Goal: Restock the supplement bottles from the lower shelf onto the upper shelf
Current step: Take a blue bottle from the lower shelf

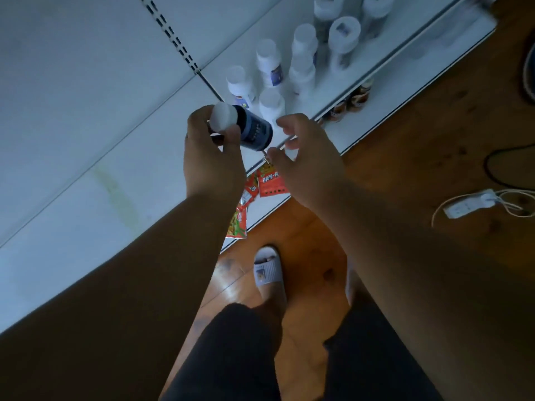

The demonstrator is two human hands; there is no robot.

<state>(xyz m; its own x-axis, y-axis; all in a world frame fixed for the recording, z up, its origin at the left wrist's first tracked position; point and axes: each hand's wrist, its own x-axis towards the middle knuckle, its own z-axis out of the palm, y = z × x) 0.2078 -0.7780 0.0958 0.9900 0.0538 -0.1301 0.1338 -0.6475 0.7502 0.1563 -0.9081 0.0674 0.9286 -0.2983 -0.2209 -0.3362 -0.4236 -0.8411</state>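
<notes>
My left hand [212, 157] grips a dark supplement bottle [254, 131] with a white cap, tilted on its side above the upper shelf [115, 183]. My right hand [304, 157] hovers just right of it over the shelf's front edge, fingers loosely curled, holding nothing. Several white-capped bottles [270, 65] stand upright on the upper shelf beyond my hands. More white-capped jars [344, 36] stand further back. Small dark jars [359, 96] show on the lower shelf under the upper shelf's edge.
Red snack packets [269, 180] lie on the lower shelf below my hands. A wooden floor [405, 125] runs to the right with a white power strip [469, 204] and cables. My foot in a white slipper [267, 270] stands near the shelf base.
</notes>
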